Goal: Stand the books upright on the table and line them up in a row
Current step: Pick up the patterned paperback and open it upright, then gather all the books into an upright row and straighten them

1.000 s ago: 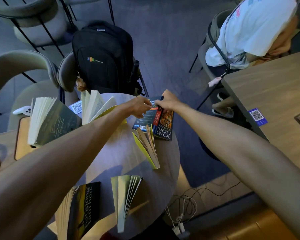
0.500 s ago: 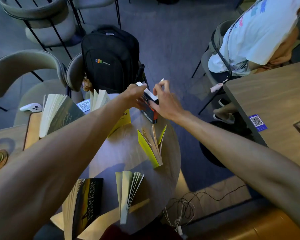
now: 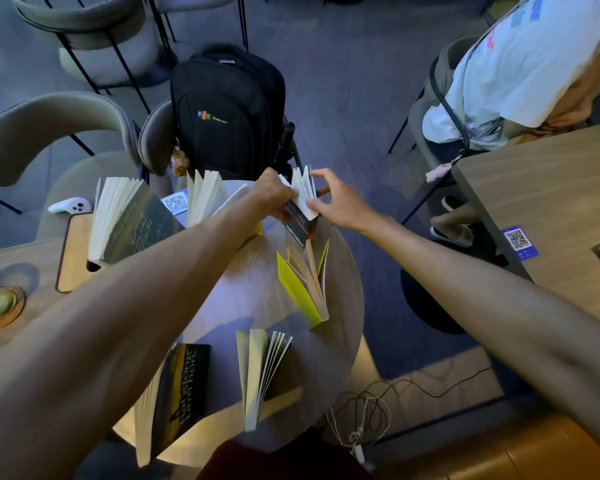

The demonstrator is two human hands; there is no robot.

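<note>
Left hand [image 3: 274, 195] grips the red-and-black book [image 3: 300, 220], standing fanned at the round table [image 3: 340, 341] far edge. Right hand [image 3: 340, 202], fingers spread, touches its pages. Yellow book [image 3: 302, 289] stands just beside; bare tabletop lies between books.

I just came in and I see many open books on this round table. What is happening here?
A person is standing books on end, fanned open, around the round table. Both hands are on a red and black book at the far edge: the left hand holds its cover and the right hand spreads its pages. Five other books already stand open, among them a yellow book.
</note>
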